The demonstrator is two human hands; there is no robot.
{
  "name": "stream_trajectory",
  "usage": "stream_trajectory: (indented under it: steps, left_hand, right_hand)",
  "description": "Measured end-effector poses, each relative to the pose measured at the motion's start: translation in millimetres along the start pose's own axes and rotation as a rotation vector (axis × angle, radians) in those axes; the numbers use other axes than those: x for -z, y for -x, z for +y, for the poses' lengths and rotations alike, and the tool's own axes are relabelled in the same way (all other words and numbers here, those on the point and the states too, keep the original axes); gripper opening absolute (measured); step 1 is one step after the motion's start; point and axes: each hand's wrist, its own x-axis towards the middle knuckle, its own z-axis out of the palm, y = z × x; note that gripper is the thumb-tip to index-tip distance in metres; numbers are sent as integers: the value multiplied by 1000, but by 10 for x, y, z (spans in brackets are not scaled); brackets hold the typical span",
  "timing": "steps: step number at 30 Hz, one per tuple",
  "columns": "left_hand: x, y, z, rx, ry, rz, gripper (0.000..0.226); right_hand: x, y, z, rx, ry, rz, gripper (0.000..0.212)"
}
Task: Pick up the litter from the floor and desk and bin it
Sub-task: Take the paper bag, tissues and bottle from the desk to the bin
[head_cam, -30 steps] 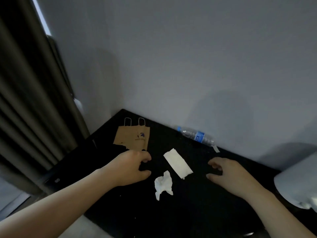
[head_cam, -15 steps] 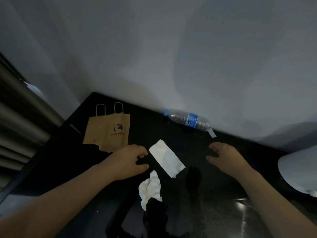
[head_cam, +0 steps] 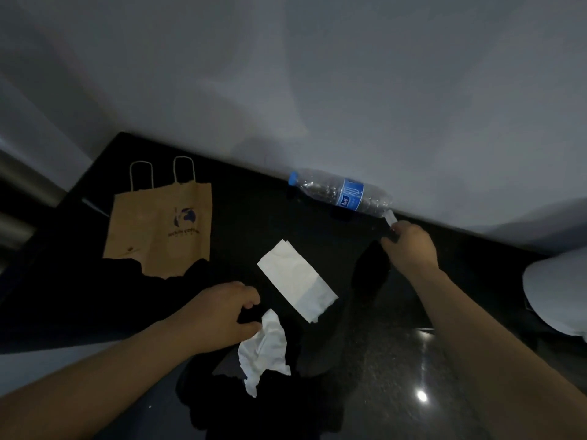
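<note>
The litter is all spread over a black desk [head_cam: 254, 211] pushed into the corner of a grey wall [head_cam: 317, 90]. At the back left lies a brown paper bag [head_cam: 162, 230], flat, handles pointing at the wall, with a blue logo on it. A clear plastic bottle [head_cam: 341, 193] with a blue cap and label lies on its side right against the wall, cap to the left. In the middle there's a flat white napkin [head_cam: 295, 279], lying at a slant, and just in front of it a crumpled tissue [head_cam: 263, 347].

The person's left hand [head_cam: 219, 315] is down by the tissue, with the fingers and thumb curled and a narrow gap between them. The thumb tip looks to be touching the tissue's top edge, but whether it's actually pinched, honestly can't tell.

The right hand [head_cam: 409, 246] is up at the bottle's bottom end, knuckles up, fingers curled under. A small white scrap [head_cam: 390, 215] sticks out right at the fingertips, touching the bottle's base. It's too dark there to say if the fingers have the scrap or are just next to it.

A pale rounded thing [head_cam: 559, 290] sits at the right edge, and what it is isn't clear.
</note>
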Motion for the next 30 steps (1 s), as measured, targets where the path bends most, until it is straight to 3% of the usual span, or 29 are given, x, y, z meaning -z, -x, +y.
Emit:
stream_trajectory:
  steps: [13,22,25,30]
  left_hand:
    - [-455,-213,-131,-16,-108,-172,60]
    - [-640,-302,-106,-14,-231,-75,55]
    - [-696,-314,-139,-88,-317,-42,57]
    - [-700,-358,-235,-29,-109,-68,23]
  right_hand:
    - [-352,-548,125,-60,244,79,35]
    - [-385,-513,251,53,257,176,19]
    - [-390,-491,218,66,218,199,19]
    - [-451,-247,146,11,86,205,16]
